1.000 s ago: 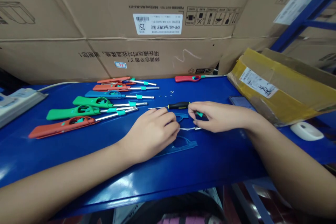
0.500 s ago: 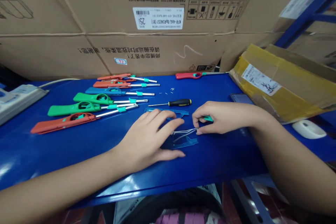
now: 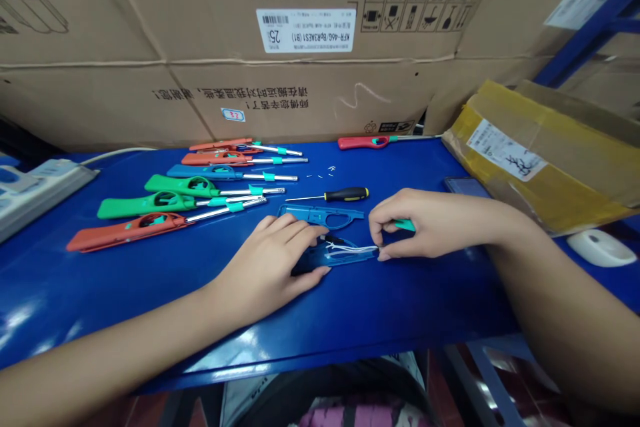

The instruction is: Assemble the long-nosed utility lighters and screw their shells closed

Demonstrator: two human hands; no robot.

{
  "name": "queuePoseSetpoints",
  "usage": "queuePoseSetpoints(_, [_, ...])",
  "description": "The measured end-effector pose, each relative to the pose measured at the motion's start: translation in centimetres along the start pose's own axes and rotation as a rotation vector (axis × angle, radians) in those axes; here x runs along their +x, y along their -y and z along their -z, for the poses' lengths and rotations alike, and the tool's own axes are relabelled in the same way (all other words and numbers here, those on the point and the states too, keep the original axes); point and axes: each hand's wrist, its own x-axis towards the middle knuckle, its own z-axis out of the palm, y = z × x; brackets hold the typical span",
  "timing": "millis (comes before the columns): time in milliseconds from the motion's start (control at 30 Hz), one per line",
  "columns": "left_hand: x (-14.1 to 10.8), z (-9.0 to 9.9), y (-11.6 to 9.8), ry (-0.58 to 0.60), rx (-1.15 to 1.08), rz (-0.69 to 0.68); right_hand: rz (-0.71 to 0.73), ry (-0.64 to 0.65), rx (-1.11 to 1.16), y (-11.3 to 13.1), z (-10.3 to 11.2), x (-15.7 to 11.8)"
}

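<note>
My left hand grips the near blue lighter casing half, thumb on its near side and fingers on its far side. The palm hides the casing's left end. Thin white wires run out over this half, and a small dark part lies by my fingertips. At the casing's right end, my right hand pinches the wire ends between thumb and fingers. A bit of green tape shows inside that hand; what it is fixed to is hidden. The other blue casing half lies just beyond.
A black-and-yellow screwdriver lies behind the casing halves. Several lighters, including an orange one, lie at left; a red lighter lies at the back. A power strip, phone, yellow-taped carton and white mouse flank the work.
My left hand has moved slightly left and closed on the near casing half, which has shifted toward the far half. The far half is now less covered. My right hand keeps its pinch.
</note>
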Motion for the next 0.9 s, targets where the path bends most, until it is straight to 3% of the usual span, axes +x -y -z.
queuePoseSetpoints(133, [0.1, 0.3, 0.0, 0.001, 0.001, 0.021, 0.024, -0.054, 0.028, 0.0, 0.3, -0.3])
queuePoseSetpoints(467, [0.6, 1.0, -0.2, -0.026, -0.002, -0.037, 0.016, -0.017, -0.012, -0.1, -0.5, 0.3])
queuePoseSetpoints(633, [0.9, 1.2, 0.0, -0.121, -0.009, -0.081, 0.017, -0.029, -0.004, -0.1, -0.5, 0.4])
queuePoseSetpoints(900, [0.2, 0.3, 0.5, -0.219, -0.267, -0.096, -0.019, -0.068, -0.059, -0.6, -1.0, 1.1])
